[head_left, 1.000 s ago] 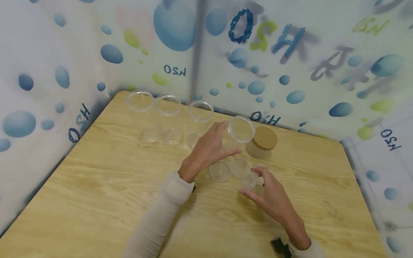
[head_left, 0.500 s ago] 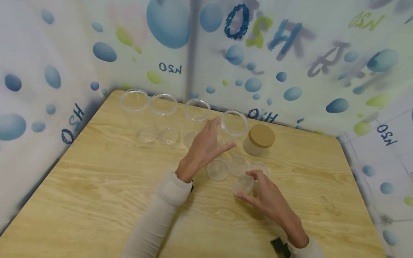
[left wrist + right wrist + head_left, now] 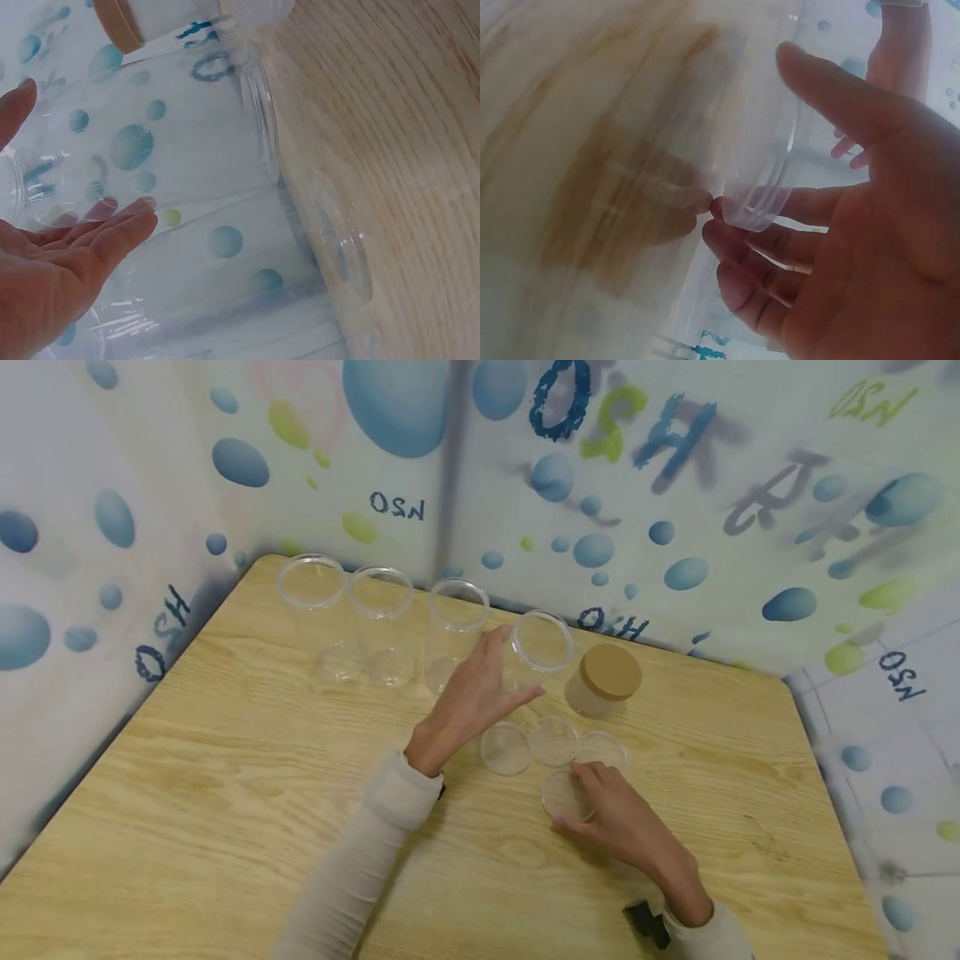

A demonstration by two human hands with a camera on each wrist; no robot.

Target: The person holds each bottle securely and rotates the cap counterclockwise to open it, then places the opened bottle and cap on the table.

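My right hand (image 3: 622,818) holds a clear round lid (image 3: 564,797), thumb and fingers at its edge, low over the wooden table. In the right wrist view, that lid (image 3: 761,184) has fingertips against its lower rim. My left hand (image 3: 468,689) is beside a tall clear jar (image 3: 543,665), thumb in front and fingers on the far side. Its fingers (image 3: 112,240) look straight in the left wrist view, and whether they press the jar I cannot tell. Three more clear lids lie beyond the right hand: a left one (image 3: 506,748), a middle one (image 3: 553,742) and a right one (image 3: 603,750).
Three more tall clear jars stand in a row at the back left, the leftmost jar (image 3: 312,603) near the corner. A short jar with a tan lid (image 3: 611,672) stands right of the left hand. Patterned walls (image 3: 592,552) border the wooden table (image 3: 262,810).
The tall jar by my left hand has shifted slightly left, away from the tan-lidded jar. In my right hand, the clear lid has gone from tilted to lying flatter, lower and toward me.
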